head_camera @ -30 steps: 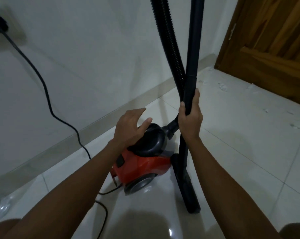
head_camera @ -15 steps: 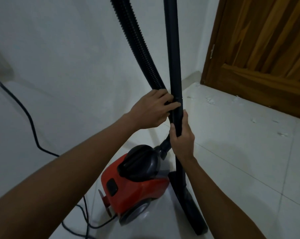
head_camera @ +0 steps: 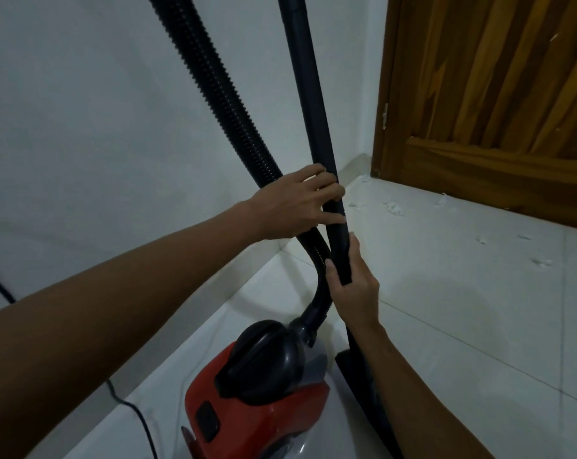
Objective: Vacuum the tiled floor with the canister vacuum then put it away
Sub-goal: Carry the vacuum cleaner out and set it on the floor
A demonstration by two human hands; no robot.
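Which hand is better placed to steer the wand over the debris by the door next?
Right, probably. The right hand already grips the wand low on the door side, near the white debris. The left hand sits higher, across hose and wand together.

head-worn view, looking down, close over both hands (head_camera: 300,207)

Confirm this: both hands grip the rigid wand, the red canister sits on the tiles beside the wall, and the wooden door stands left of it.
Wrong on the door. The head view shows the wooden door right of the red canister, not left. Both hands, left and right, do grip the rigid wand.
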